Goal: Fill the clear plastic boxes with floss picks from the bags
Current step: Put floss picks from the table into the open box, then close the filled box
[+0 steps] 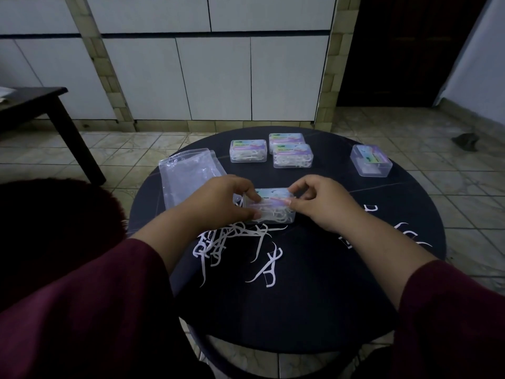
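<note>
Pretty dim room on my feed. Past the grip there's a white panelled wall [218,77] above a tiled floor [451,165]. A dark side table [41,105] sits far left of the grip, and a dark doorway [396,50] far right.

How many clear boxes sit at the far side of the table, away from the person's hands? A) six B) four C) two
B: three boxes cluster at the far middle of the table and a fourth sits alone at the far right.
</note>
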